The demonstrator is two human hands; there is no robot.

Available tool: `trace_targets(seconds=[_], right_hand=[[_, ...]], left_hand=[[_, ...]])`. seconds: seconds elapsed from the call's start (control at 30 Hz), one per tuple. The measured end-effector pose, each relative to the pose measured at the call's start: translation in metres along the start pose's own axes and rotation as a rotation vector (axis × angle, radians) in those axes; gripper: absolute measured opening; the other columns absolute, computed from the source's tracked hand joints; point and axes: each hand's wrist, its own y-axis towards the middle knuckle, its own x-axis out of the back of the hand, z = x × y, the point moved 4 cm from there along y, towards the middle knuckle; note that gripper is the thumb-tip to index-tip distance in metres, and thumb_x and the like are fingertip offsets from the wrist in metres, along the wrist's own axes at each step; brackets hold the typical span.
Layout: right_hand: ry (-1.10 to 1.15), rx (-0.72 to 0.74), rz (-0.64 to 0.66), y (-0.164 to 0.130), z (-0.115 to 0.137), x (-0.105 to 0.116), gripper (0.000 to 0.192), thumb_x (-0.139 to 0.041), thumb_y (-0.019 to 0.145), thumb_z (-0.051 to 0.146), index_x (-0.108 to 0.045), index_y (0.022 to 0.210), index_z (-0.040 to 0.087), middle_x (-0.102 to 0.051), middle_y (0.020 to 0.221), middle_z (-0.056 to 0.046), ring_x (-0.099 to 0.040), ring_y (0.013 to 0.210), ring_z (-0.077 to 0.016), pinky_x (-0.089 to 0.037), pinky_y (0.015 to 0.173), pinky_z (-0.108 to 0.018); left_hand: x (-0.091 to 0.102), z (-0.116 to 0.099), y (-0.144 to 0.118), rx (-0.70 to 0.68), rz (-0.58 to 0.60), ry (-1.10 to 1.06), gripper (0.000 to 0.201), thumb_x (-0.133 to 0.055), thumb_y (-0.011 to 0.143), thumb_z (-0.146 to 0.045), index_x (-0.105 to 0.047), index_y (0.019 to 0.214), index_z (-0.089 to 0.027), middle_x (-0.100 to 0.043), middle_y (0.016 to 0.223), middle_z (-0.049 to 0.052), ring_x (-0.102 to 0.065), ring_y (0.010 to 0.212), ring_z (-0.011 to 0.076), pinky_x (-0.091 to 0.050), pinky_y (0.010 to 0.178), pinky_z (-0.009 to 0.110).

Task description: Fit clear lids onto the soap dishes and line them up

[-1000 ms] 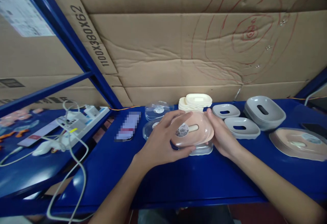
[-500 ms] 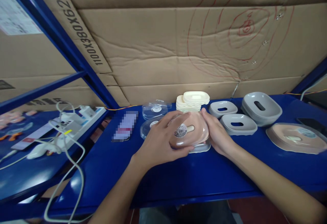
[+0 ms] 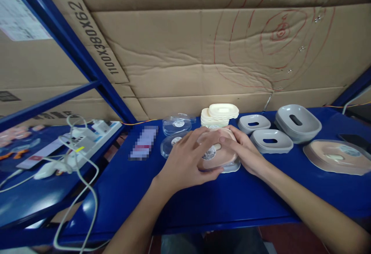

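Observation:
A pinkish oval piece under a clear plastic cover (image 3: 218, 158), with a round printed sticker and a small pale centre piece, is held between my two hands over the blue table. My left hand (image 3: 193, 157) curves around its left side, fingers over the top and thumb along the near edge. On the right, my right hand (image 3: 243, 146) grips the edge, its thumb lying on the cover. Beneath the held piece shows the rim of another clear cover (image 3: 233, 167); most of it is hidden. Two clear covers with stickers (image 3: 177, 124) lie just left of my hands.
Behind my hands is a stack of cream oval pieces (image 3: 223, 111). Grey oval dishes with slots (image 3: 271, 141) stand to the right, beside another covered pinkish piece (image 3: 336, 155). At left are a phone (image 3: 145, 142), a power strip (image 3: 108, 132), loose white cables and a blue frame post (image 3: 63, 49).
My right thumb has moved from the right edge onto the top of the clear cover. My left hand keeps its hold, and the view has shifted slightly.

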Motion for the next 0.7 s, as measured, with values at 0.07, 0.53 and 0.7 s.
trace_targets(seconds=[0.07, 0.53, 0.7], right_hand=[[0.021, -0.015, -0.005, 0.0, 0.001, 0.001, 0.046, -0.091, 0.08, 0.055, -0.072, 0.107, 0.024, -0.076, 0.102, -0.004, -0.069, 0.093, -0.0226, -0.053, 0.083, -0.035], [-0.04, 0.038, -0.057, 0.003, 0.015, 0.01, 0.044, -0.084, 0.082, 0.057, -0.074, 0.11, 0.024, -0.079, 0.109, -0.008, -0.073, 0.1, -0.029, -0.056, 0.085, -0.04], [-0.055, 0.09, -0.074, 0.006, 0.013, 0.014, 0.042, -0.086, 0.084, 0.057, -0.075, 0.108, 0.024, -0.079, 0.107, -0.008, -0.072, 0.096, -0.0273, -0.056, 0.083, -0.039]], left_hand=[[0.0, 0.002, 0.001, 0.014, 0.004, -0.065, 0.089, -0.087, 0.085, -0.051, -0.047, 0.161, -0.032, -0.06, 0.155, 0.015, -0.064, 0.138, 0.0371, -0.061, 0.107, 0.053], [-0.014, 0.039, 0.001, 0.656, -0.02, -1.161, 0.052, -0.084, 0.091, -0.053, -0.074, 0.131, -0.022, -0.081, 0.123, 0.011, -0.078, 0.109, 0.0266, -0.064, 0.093, 0.042], [-0.021, 0.042, -0.001, 0.684, -0.066, -1.191, 0.056, -0.089, 0.086, -0.052, -0.074, 0.129, -0.021, -0.08, 0.125, 0.013, -0.077, 0.112, 0.0275, -0.064, 0.092, 0.042]])
